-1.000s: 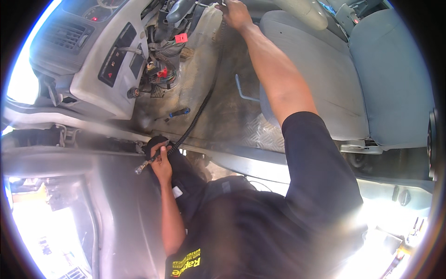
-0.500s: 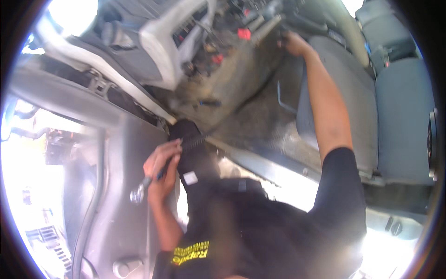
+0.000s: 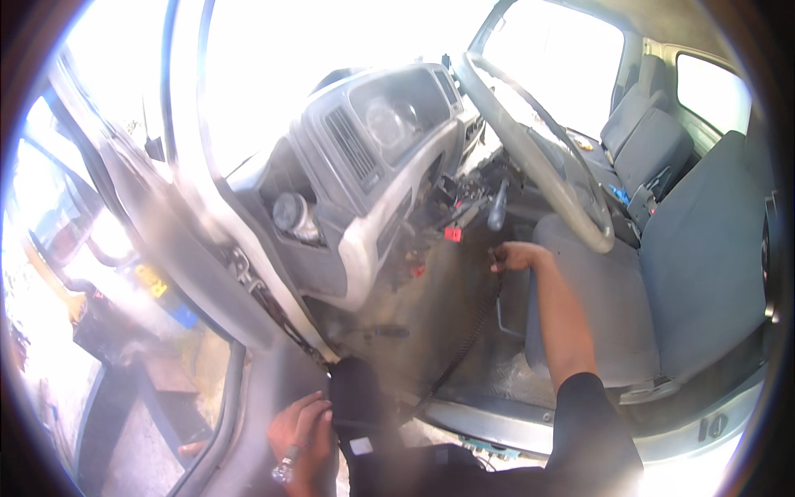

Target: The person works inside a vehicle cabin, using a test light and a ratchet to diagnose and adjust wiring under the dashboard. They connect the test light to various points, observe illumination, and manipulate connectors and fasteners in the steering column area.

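Observation:
My right hand [image 3: 515, 258] is closed around the upper end of a black coiled hose [image 3: 458, 353], beside the driver's seat front and below a grey lever [image 3: 498, 203]. The hose runs down across the footwell to the door sill. My left hand [image 3: 302, 431], at the lower left by the door, grips a metal fitting [image 3: 284, 469] that looks like the hose's other end; my dark clothing hides part of it. A blue-handled tool [image 3: 389, 332] lies blurred on the floor. Loose red connectors [image 3: 452, 234] hang among exposed wiring under the dashboard.
The grey dashboard [image 3: 348, 149], steering wheel [image 3: 530, 153] and grey seats [image 3: 696, 232] fill the cab. A bent metal bar [image 3: 503, 319] is at the seat's front. The open door [image 3: 207, 290] stands left, the metal sill [image 3: 489, 422] runs along the bottom.
The view has tilted up, showing the steering wheel, windscreen and far seats. My right hand has moved down from beside the lever to the seat's front; my left hand has shifted toward me, away from the doorframe.

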Demonstrator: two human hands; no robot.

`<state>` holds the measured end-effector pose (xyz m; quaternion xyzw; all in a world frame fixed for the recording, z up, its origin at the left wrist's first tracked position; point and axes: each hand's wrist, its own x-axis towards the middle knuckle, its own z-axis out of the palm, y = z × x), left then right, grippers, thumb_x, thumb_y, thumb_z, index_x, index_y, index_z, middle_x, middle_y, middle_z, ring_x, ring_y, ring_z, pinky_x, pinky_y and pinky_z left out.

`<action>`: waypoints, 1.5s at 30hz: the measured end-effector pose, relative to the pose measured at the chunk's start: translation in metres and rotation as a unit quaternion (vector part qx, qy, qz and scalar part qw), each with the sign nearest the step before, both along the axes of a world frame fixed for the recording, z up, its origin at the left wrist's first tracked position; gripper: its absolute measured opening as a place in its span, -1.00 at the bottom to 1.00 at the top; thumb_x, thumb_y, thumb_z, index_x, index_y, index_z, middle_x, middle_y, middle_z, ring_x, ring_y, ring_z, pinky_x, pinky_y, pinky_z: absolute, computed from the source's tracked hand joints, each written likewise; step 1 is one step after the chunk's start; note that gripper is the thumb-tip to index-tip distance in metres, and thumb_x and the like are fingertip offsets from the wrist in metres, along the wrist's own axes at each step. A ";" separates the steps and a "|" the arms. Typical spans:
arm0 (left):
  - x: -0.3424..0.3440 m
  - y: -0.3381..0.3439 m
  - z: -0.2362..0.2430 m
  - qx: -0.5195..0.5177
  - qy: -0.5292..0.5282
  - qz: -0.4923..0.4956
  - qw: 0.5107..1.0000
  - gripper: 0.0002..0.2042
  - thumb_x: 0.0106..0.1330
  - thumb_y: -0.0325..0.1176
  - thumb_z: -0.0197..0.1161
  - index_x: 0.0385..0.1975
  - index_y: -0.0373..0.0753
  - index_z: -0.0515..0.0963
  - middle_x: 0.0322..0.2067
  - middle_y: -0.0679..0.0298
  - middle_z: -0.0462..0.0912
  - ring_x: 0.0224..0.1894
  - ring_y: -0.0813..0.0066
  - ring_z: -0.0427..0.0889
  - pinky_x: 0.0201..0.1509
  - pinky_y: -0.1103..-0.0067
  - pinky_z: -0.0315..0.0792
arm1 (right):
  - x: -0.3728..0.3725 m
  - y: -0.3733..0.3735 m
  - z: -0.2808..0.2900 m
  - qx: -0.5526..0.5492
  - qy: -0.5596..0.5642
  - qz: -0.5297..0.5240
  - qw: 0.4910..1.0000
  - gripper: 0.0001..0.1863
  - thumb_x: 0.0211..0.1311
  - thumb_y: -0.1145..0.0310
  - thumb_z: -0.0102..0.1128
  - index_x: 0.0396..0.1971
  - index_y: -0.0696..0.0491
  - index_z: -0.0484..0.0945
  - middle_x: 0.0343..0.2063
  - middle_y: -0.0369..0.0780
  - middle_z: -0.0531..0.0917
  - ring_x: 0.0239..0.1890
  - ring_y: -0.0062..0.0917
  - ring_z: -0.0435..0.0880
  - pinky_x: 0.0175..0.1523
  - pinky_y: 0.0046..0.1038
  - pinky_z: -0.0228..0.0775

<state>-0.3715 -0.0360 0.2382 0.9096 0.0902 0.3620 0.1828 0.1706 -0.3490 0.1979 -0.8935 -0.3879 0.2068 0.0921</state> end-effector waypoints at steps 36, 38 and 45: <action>0.018 0.019 -0.036 0.146 0.175 0.133 0.964 -0.76 0.29 -0.31 0.41 -0.07 -0.13 0.69 -0.02 0.15 0.80 -0.13 0.10 0.80 -0.09 0.27 0.60 | -0.003 0.014 -0.034 0.232 0.084 -0.013 0.969 -0.57 0.28 0.10 0.47 -0.11 0.19 0.72 -0.22 -0.11 0.78 -0.09 -0.27 0.75 0.14 -0.22 0.53; 0.014 0.018 -0.035 0.142 0.169 0.139 0.965 -0.77 0.28 -0.33 0.42 -0.09 -0.15 0.69 -0.04 0.14 0.81 -0.14 0.10 0.80 -0.11 0.28 0.60 | -0.009 0.019 -0.034 0.247 0.089 -0.011 0.965 -0.58 0.27 0.10 0.48 -0.13 0.19 0.73 -0.23 -0.12 0.77 -0.10 -0.28 0.75 0.14 -0.23 0.53; 0.018 0.008 -0.036 0.127 0.147 0.133 0.972 -0.77 0.30 -0.36 0.41 -0.08 -0.18 0.65 -0.03 0.16 0.81 -0.16 0.13 0.81 -0.15 0.29 0.58 | -0.034 0.033 -0.027 0.348 0.155 0.009 0.925 -0.60 0.24 0.12 0.49 -0.21 0.20 0.73 -0.30 -0.15 0.75 -0.17 -0.32 0.73 0.11 -0.26 0.54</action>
